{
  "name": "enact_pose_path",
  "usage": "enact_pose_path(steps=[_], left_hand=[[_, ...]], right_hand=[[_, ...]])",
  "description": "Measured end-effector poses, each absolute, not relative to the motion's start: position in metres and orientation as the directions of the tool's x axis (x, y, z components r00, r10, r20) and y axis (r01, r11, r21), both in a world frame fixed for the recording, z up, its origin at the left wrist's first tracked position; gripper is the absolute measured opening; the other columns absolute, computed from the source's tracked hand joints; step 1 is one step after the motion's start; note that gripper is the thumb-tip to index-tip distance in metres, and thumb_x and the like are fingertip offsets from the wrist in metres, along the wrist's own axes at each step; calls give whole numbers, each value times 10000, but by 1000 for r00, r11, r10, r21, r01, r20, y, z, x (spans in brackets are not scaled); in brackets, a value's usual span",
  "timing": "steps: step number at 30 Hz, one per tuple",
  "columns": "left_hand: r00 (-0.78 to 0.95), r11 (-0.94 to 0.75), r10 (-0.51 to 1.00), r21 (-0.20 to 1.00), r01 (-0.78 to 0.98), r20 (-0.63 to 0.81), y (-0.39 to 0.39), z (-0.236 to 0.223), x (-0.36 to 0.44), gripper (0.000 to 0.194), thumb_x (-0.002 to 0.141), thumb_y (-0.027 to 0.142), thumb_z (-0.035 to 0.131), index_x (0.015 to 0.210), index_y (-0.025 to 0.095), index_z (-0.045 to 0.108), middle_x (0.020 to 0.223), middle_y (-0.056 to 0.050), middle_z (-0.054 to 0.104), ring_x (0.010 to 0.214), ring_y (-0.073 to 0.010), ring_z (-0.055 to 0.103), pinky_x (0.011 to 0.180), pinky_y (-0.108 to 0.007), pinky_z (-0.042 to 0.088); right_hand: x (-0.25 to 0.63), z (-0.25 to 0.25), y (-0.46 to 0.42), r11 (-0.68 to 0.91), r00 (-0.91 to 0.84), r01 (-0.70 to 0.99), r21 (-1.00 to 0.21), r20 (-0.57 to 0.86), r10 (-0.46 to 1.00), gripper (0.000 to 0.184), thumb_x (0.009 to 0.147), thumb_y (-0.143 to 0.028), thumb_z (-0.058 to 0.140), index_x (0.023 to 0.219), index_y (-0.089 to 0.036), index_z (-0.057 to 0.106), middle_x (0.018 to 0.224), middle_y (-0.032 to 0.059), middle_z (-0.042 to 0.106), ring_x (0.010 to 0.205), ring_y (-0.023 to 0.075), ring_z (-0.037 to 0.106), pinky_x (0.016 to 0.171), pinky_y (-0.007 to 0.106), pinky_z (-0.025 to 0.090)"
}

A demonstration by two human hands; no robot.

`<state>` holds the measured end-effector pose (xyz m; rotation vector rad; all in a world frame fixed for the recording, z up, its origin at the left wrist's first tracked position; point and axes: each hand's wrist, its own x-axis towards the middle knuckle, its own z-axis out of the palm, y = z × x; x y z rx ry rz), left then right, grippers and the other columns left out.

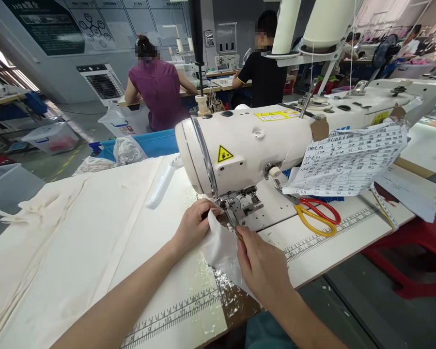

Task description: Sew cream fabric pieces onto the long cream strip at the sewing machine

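Nearest the head camera, the person's right hand pinches the near edge of a small white fabric piece, with a thin brownish tool tip showing at the fingertips (too small to name); the left hand is curled over the far edge of the same piece, fingers pressed down beside the presser foot of the sewing machine. The piece lies on the sewing table, its upper corner tucked at the foot and the rest draping toward the person over the table's front edge; its long axis runs roughly from the needle area down and toward the person's right. By the look of it, the work is only at the positioning stage; no stitched seam can be made out on the piece, so the sewing itself seems yet to be done. Just right of the foot lie yellow-and-red scissors, partly under a handwritten sheet taped to the machine; a large cream cloth spreads across the table's left side.
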<state>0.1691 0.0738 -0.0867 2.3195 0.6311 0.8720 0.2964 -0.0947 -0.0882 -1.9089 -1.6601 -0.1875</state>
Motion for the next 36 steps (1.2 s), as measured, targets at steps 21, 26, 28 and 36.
enact_pose_path(steps=[21, 26, 28, 36], left_hand=[[676, -762, 578, 600, 246, 457, 73, -86, 170, 166, 933, 245, 538, 833, 191, 659, 822, -28, 652, 779, -170, 622, 724, -294, 516], [683, -778, 566, 572, 258, 462, 70, -85, 171, 189, 951, 307, 533, 845, 191, 639, 838, -36, 645, 795, -177, 622, 711, -300, 518], [685, -783, 566, 558, 274, 458, 70, -85, 171, 185, 951, 314, 530, 852, 196, 633, 848, -36, 646, 804, -182, 620, 705, -305, 522], [686, -764, 585, 578, 287, 432, 73, -87, 170, 172, 947, 279, 523, 865, 204, 654, 871, -37, 661, 829, -185, 634, 732, -315, 533]], right_hand=[[296, -89, -90, -59, 198, 946, -317, 427, 882, 316, 971, -142, 420, 1202, -115, 634, 959, 97, 771, 685, 208, 732, 477, 272, 486], [296, -89, -90, -50, 195, 946, -322, 438, 878, 323, 980, -147, 400, 1193, -99, 637, 944, 99, 768, 681, 218, 733, 469, 289, 485], [296, -89, -90, -46, 192, 946, -322, 441, 877, 328, 979, -146, 396, 1190, -91, 640, 936, 102, 766, 678, 222, 732, 465, 295, 481], [296, -88, -91, -34, 199, 937, -347, 453, 869, 330, 963, -116, 394, 1167, -87, 651, 900, 95, 761, 634, 214, 721, 447, 298, 458]])
